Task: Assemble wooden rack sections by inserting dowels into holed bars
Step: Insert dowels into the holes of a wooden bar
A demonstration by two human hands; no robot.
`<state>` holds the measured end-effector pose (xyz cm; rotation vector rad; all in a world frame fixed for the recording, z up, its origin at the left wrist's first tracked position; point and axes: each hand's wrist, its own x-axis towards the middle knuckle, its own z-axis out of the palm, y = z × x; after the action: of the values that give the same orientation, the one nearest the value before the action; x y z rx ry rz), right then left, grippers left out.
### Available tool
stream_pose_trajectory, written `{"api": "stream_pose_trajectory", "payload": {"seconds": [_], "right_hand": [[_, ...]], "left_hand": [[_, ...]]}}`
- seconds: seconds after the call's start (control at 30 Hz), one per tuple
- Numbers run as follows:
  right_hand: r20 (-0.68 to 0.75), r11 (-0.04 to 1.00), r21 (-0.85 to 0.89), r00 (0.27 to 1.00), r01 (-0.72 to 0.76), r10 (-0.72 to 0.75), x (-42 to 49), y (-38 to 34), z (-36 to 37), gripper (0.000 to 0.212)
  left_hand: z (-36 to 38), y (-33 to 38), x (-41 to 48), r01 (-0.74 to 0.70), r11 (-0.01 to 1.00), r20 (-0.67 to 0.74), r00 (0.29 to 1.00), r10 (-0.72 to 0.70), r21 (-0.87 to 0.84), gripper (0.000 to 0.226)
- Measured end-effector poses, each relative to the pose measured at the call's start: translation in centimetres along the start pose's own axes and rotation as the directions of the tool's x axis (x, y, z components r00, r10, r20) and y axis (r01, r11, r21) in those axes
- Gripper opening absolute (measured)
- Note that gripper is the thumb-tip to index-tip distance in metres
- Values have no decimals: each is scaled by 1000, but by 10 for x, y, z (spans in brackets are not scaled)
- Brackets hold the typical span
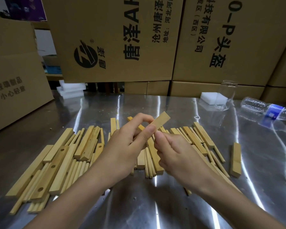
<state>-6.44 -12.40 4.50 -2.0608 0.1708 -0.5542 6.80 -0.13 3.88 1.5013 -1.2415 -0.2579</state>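
My left hand [127, 146] grips a short wooden bar [161, 120] above the pile, its free end pointing up and to the right. My right hand [175, 151] is beside it with fingers curled, its fingertips touching the bar's lower part; whether it holds a dowel is hidden. Below the hands lies a spread of wooden bars and thin dowels [76, 167] on the metal table. A darker bar with round holes [51, 169] lies at the left of the pile. One single bar [236, 159] lies apart at the right.
The shiny metal table [139, 204] is ringed by large cardboard boxes [116, 38] at the back and left. A clear glass [226, 95], a white foam block [209, 98] and a lying plastic water bottle [267, 109] are at the back right. More foam [71, 90] sits back left.
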Motion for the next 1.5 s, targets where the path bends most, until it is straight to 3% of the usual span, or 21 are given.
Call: {"api": "stream_pose_trajectory", "payload": {"seconds": [0.1,0.17,0.23,0.3,0.37,0.43,0.47,0.53,0.63,0.8,0.93,1.1,1.27,1.5], "right_hand": [[-71,889,-446,986,102,-149,0,5,-1,43],[-60,787,-614,990,67,-131,0,7,-2,41],[-61,746,-663,989,60,-134,3,5,1,42],[-73,852,-519,989,70,-126,2,2,4,45],[-55,992,-125,998,-3,-4,-7,4,4,52],[103,917,339,977,-209,185,-17,0,0,54],[135,867,430,967,-252,214,-19,-1,-3,54],[118,859,452,971,-238,207,-15,-3,-6,50],[107,855,467,974,-225,197,-10,-1,-8,46],[49,893,414,984,-176,171,-13,7,-13,23],[-112,983,180,993,-24,45,-13,7,-13,21],[-210,986,-87,965,142,-157,-16,3,-11,10],[-292,972,-186,936,145,-196,-17,-1,-12,17],[-328,892,-440,907,101,-264,-13,4,-19,26]], "left_hand": [[0,2,0,65,998,-31,997,-65,1,19],[0,1,-1,106,994,-52,993,-107,-24,18],[6,3,-4,118,993,-87,989,-118,-11,17],[1,8,-3,74,994,-167,984,-61,77,16],[-34,10,4,97,986,-393,919,-35,138,15],[-79,17,9,76,996,-587,805,-88,-46,19],[-88,21,9,32,985,-581,804,-126,-171,23],[-76,24,7,22,931,-383,907,-172,-364,30],[-40,26,5,70,876,-129,980,-148,-478,32],[-24,16,2,179,807,-70,962,-263,-563,24],[-8,7,2,261,733,-21,936,-351,-628,37],[-1,5,1,308,692,54,930,-363,-653,43],[6,6,-2,338,717,141,937,-321,-610,41],[11,5,-5,260,846,177,964,-199,-466,34]]}}
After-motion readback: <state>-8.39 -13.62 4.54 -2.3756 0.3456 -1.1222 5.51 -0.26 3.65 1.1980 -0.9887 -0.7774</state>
